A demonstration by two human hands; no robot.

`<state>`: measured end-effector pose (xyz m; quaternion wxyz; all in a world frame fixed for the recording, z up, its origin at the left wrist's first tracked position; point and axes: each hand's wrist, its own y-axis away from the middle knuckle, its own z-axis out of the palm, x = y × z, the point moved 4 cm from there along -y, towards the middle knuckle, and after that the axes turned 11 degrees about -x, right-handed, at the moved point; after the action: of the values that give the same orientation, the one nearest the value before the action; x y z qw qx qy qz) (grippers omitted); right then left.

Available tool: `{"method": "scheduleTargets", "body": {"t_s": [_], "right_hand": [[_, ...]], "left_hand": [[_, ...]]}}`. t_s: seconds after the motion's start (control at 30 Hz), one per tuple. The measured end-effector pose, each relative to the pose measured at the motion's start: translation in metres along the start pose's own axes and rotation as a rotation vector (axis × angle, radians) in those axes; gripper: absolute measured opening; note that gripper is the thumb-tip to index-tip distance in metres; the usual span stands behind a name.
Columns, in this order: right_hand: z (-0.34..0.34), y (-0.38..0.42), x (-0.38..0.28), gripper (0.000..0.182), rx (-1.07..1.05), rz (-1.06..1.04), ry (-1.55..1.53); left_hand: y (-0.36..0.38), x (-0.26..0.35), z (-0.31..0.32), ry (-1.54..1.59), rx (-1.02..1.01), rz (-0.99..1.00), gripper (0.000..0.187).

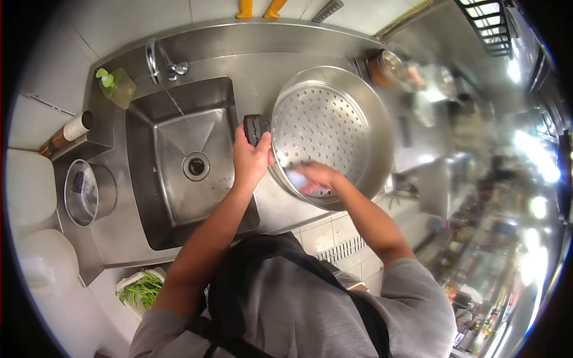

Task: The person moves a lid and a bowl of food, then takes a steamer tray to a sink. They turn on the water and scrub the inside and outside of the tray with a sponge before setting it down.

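Observation:
A large round steamer pot with a perforated bottom (319,128) rests tilted on the steel counter, right of the sink. My left hand (249,160) is closed at its black side handle (253,127), steadying the near left of the rim. Inside the pot, my right hand (322,176) presses a pale scrubbing pad (295,178) against the lower left wall. Motion blurs the pad and those fingertips. Holes cover the bottom of the pot, and its wall is shiny bare metal.
Water runs from the tap (153,62) into the steel sink (179,209). A soap bottle with a green pump (117,87) stands behind it. A metal pot (83,192) sits left of the sink. Below the counter is a bag of green vegetables (141,290).

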<state>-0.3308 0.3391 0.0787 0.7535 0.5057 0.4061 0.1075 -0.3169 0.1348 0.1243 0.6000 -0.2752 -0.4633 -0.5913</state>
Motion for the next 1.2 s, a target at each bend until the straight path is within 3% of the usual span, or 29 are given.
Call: {"method": "scheduleTargets", "body": {"t_s": [0.07,0.2,0.27,0.37,0.47,0.5,0.57,0.63,0.67,0.7,0.73,0.8,0.9,0.97,1.0,1.03,1.1,1.13,1.2], "right_hand": [[-0.002,0.014,0.011,0.045,-0.023,0.062,-0.095],[-0.003,-0.041,-0.017,0.036,0.016,-0.187,-0.226],[-0.016,-0.072,-0.069,0.032,0.126,-0.416,-0.343],[-0.088,-0.096,-0.128,0.028,0.428,-0.565,-0.578],[-0.179,-0.116,-0.127,0.028,0.704,-0.694,-0.986],[-0.174,-0.121,-0.129,0.028,0.687,-0.698,-0.992],[-0.157,-0.116,-0.127,0.029,0.878,-0.929,-0.536],[-0.091,-0.087,-0.132,0.029,0.810,-0.753,0.197],[-0.067,-0.101,-0.114,0.032,0.852,-0.897,0.575],[-0.038,-0.084,-0.098,0.033,0.521,-0.857,0.658],[-0.019,-0.062,-0.081,0.034,0.233,-0.612,0.693],[-0.016,-0.033,-0.039,0.033,-0.139,-0.435,0.866],[-0.021,-0.025,-0.025,0.034,-0.274,-0.617,0.986],[-0.020,-0.048,-0.044,0.036,-0.142,-0.699,0.891],[-0.020,-0.048,-0.069,0.038,-0.114,-0.470,0.631],[-0.031,-0.070,-0.088,0.036,0.170,-0.867,0.688],[-0.070,-0.111,-0.122,0.033,0.590,-0.715,0.379],[-0.067,-0.116,-0.124,0.033,0.588,-0.724,0.378],[-0.071,-0.098,-0.138,0.029,0.983,-0.780,0.111]], "left_hand": [[0.000,0.003,0.001,-0.027,0.026,0.007,0.045],[0.001,0.003,-0.002,-0.083,-0.010,-0.007,0.045],[0.001,0.004,-0.003,-0.111,-0.062,-0.027,0.046],[0.003,0.007,-0.002,-0.118,-0.079,-0.057,0.046],[0.002,0.009,-0.001,-0.164,-0.071,-0.061,0.043],[0.002,0.008,0.001,-0.143,-0.054,-0.062,0.042],[0.008,0.005,0.006,-0.126,-0.040,-0.073,0.041],[0.008,0.006,0.009,-0.164,0.032,-0.075,0.033],[0.008,0.005,0.010,-0.164,0.034,-0.070,0.033],[0.007,0.005,0.009,-0.145,0.053,-0.061,0.031],[0.007,0.005,0.010,-0.128,0.075,-0.052,0.030],[0.012,0.006,0.013,-0.123,0.110,-0.025,0.027],[0.014,0.009,0.015,-0.170,0.157,-0.022,0.026],[0.019,0.010,0.020,-0.171,0.118,-0.012,0.025],[0.023,0.008,0.021,-0.173,0.132,-0.006,0.025],[0.028,0.005,0.022,-0.165,0.133,-0.002,0.025],[0.037,0.002,0.022,-0.170,0.135,0.011,0.024],[0.041,-0.001,0.021,-0.171,0.147,0.003,0.024],[0.039,0.001,0.024,-0.170,0.146,0.026,0.024]]}}
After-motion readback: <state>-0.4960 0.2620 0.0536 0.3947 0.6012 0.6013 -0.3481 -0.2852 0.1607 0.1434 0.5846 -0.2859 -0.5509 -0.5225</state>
